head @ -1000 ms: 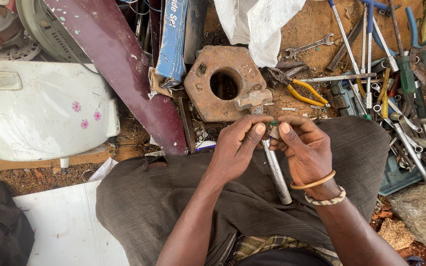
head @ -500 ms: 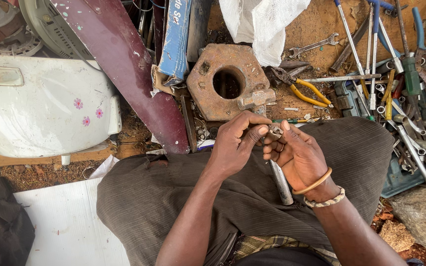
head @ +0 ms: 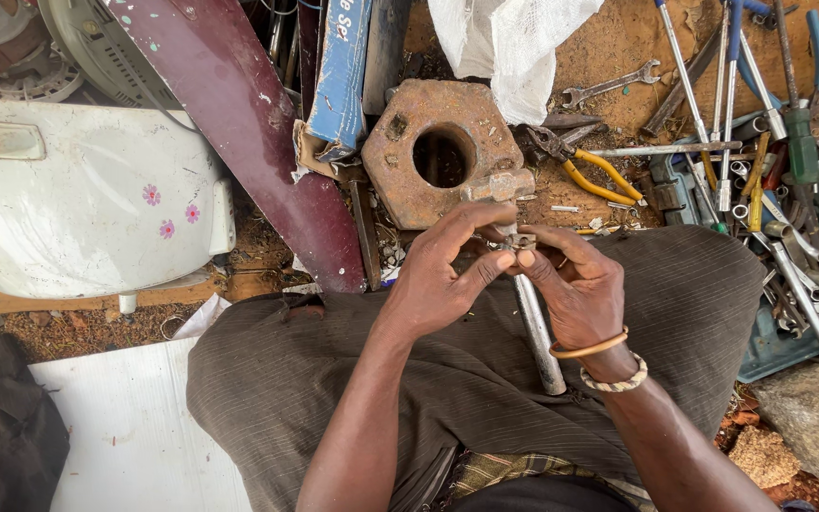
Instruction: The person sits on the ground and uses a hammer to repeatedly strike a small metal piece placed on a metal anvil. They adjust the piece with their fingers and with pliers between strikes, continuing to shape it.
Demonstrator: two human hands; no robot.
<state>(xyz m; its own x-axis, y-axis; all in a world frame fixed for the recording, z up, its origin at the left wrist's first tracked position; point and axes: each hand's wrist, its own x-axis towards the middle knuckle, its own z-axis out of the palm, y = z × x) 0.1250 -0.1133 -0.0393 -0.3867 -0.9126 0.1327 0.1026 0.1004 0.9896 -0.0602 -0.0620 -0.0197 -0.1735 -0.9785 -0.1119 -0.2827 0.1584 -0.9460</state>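
Observation:
Over my lap, both hands meet around a small metal part (head: pixel 518 241) at the top of a grey metal rod (head: pixel 539 334). My left hand (head: pixel 443 275) pinches the part from the left with thumb and fingers. My right hand (head: pixel 575 289), with two bracelets on its wrist, holds the rod and part from the right. The rod slants down across my dark striped trousers (head: pixel 334 379). A rusty hammer-like head (head: pixel 499 184) sticks up just beyond my fingers.
A rusty octagonal block with a round hole (head: pixel 440 152) lies ahead. Yellow-handled pliers (head: pixel 585 161), spanners and socket wrenches (head: pixel 760 190) crowd the right. A maroon panel (head: pixel 248 123), a white casing (head: pixel 78 199), a blue box (head: pixel 343 76) and white cloth (head: pixel 514 47) lie around.
My fingers have shifted on the small part at the rod's top, the left thumb and fingers closing in from the left. The rod stays across my lap.

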